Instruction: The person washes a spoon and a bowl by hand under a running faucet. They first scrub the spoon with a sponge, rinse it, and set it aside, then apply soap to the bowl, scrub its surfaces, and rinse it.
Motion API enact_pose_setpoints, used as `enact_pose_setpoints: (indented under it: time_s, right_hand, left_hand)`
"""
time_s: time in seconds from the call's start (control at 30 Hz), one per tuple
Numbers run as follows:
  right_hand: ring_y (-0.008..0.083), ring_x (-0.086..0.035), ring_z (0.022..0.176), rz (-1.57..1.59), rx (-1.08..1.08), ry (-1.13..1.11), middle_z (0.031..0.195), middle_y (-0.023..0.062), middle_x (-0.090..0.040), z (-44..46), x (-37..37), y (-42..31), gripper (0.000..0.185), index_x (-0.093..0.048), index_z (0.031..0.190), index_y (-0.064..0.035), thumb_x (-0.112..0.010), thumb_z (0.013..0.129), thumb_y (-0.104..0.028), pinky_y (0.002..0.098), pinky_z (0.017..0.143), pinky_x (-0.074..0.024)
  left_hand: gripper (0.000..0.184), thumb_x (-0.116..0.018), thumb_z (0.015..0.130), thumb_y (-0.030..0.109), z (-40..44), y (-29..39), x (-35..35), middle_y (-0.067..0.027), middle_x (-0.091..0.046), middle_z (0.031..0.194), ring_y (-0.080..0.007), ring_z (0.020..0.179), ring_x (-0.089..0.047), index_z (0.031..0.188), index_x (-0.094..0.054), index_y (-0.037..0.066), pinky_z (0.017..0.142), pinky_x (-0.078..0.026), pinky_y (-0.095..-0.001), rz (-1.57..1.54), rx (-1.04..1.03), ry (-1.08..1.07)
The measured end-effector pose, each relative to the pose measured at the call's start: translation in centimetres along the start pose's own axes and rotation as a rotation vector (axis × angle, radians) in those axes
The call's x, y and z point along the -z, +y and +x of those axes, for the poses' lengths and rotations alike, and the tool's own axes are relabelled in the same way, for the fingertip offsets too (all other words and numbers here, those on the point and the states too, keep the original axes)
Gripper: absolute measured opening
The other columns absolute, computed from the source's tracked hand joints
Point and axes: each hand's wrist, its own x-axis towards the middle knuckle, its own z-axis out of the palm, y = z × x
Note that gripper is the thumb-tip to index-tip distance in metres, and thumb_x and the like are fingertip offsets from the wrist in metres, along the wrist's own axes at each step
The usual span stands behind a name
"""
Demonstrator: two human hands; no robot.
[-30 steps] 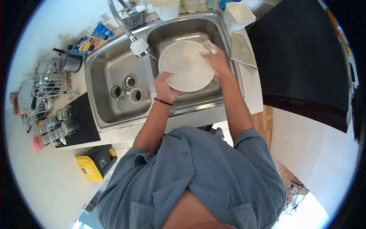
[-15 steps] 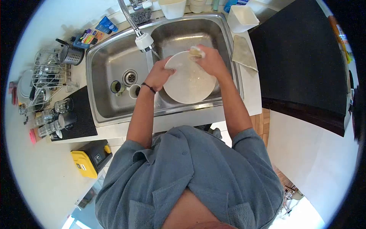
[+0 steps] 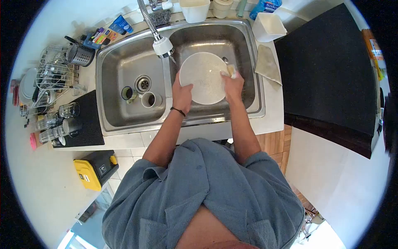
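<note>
A white round plate (image 3: 203,79) is held over the right basin of a steel double sink (image 3: 124,66). My left hand (image 3: 182,94) grips its left rim, thumb on top and fingers underneath. At the right rim, my right hand (image 3: 234,85) is closed on a pale sponge (image 3: 231,71) pressed against the plate's edge. The chrome-and-white faucet head (image 3: 163,47) hangs near the divider, to the left of the plate. Two mugs lie in the left basin: a white mug (image 3: 148,100) and a green-lined one (image 3: 127,94), near the drain (image 3: 143,84).
Left of the sink are a dish rack (image 3: 54,76) and a black mat (image 3: 89,120) with several glasses. White containers (image 3: 268,27) and a blue soap pack (image 3: 266,7) line the back. A cloth (image 3: 268,65) lies at right, beside a large black surface (image 3: 327,79).
My right hand has come down from the plate's top edge to its right rim with the sponge. My left hand has moved lower on the left rim, and the plate has shifted slightly.
</note>
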Motion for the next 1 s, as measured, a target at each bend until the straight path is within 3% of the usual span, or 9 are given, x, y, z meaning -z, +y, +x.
enact_pose_setpoints:
  time_s: [0.03,0.13,0.23,0.33,0.43,0.53,0.63,0.73,1.0]
  right_hand:
    - [0.0183,-0.064,0.08,-0.009,0.052,0.011,0.091,0.0118,-0.068,-0.5,0.1,-0.6,0.04,-0.062,0.11,0.0007,-0.072,0.072,-0.009,0.0318,0.073,-0.0492]
    - [0.0268,-0.066,0.081,-0.317,0.268,-0.265,0.093,0.0177,-0.068,1.3,1.2,-3.8,0.037,-0.062,0.109,-0.0009,-0.07,0.073,-0.011,0.0352,0.076,-0.0495]
    - [0.0354,-0.064,0.087,-0.558,0.457,-0.402,0.095,0.022,-0.066,2.4,0.6,-6.1,0.038,-0.061,0.109,-0.002,-0.069,0.073,-0.014,0.0386,0.079,-0.0492]
    - [0.0389,-0.062,0.091,-0.593,0.358,-0.514,0.099,0.0231,-0.064,2.9,-0.3,-6.6,0.043,-0.058,0.113,-0.0023,-0.069,0.075,-0.019,0.0417,0.082,-0.0477]
    - [0.0385,-0.062,0.093,-0.605,0.32,-0.137,0.101,0.0233,-0.064,4.4,0.0,-2.7,0.045,-0.056,0.114,-0.002,-0.069,0.076,-0.023,0.0425,0.082,-0.047]
    - [0.038,-0.063,0.092,-0.483,0.112,0.039,0.1,0.0239,-0.064,3.2,1.1,-2.7,0.043,-0.055,0.111,-0.0001,-0.067,0.077,-0.024,0.0431,0.082,-0.0467]
    - [0.0366,-0.063,0.092,-0.525,0.096,-0.009,0.097,0.0241,-0.064,2.3,2.8,-1.6,0.039,-0.055,0.106,0.0024,-0.065,0.078,-0.022,0.0416,0.082,-0.0471]
    - [0.0357,-0.063,0.092,-0.527,0.021,-0.098,0.097,0.024,-0.064,1.9,3.7,-0.8,0.04,-0.055,0.107,0.004,-0.066,0.077,-0.021,0.0402,0.082,-0.0473]
    - [0.0332,-0.063,0.092,-0.471,-0.03,-0.131,0.099,0.0225,-0.064,1.2,4.3,1.3,0.042,-0.057,0.112,0.0014,-0.065,0.076,-0.018,0.0379,0.08,-0.0475]
  left_hand:
    - [0.065,-0.048,0.075,-0.013,0.4,0.1,0.8,-0.0118,-0.055,0.124,-0.0238,0.113,-0.054,0.137,-0.039,0.006,0.095,-0.046,-0.0363,0.101,-0.019,-0.036]
    - [0.063,-0.051,0.076,-0.012,2.3,2.4,2.9,-0.0106,-0.057,0.123,-0.0224,0.111,-0.055,0.136,-0.041,0.006,0.095,-0.046,-0.0357,0.16,0.13,-0.344]
    - [0.055,-0.054,0.077,-0.012,2.8,3.3,2.8,-0.011,-0.059,0.117,-0.0209,0.108,-0.056,0.13,-0.047,0.003,0.093,-0.045,-0.0338,0.214,0.235,-0.39]
    - [0.059,-0.054,0.077,-0.012,3.4,1.6,3.2,-0.0114,-0.058,0.12,-0.0232,0.108,-0.058,0.134,-0.044,0.005,0.093,-0.047,-0.0367,0.154,0.283,-0.35]
    - [0.055,-0.053,0.079,-0.012,5.1,-4.1,4.7,-0.0115,-0.059,0.118,-0.0237,0.106,-0.058,0.131,-0.046,0.006,0.091,-0.048,-0.0381,0.095,0.268,-0.213]
    - [0.051,-0.051,0.081,-0.012,5.3,-8.3,4.4,-0.0117,-0.06,0.116,-0.0244,0.105,-0.059,0.128,-0.049,0.006,0.089,-0.049,-0.0388,0.17,0.3,0.058]
    - [0.051,-0.05,0.08,-0.013,5.2,-11.1,4.4,-0.0123,-0.06,0.116,-0.0248,0.103,-0.06,0.127,-0.049,0.005,0.088,-0.05,-0.038,0.136,0.305,0.195]
    - [0.043,-0.052,0.084,-0.003,4.9,-12.4,4.6,-0.0128,-0.061,0.118,-0.0264,0.104,-0.06,0.126,-0.052,0.005,0.091,-0.048,-0.0389,0.089,0.45,0.274]
    - [0.04,-0.054,0.082,0.005,6.3,-14.8,5.9,-0.014,-0.061,0.114,-0.0281,0.102,-0.06,0.122,-0.053,0.004,0.088,-0.048,-0.0411,0.009,0.739,0.385]
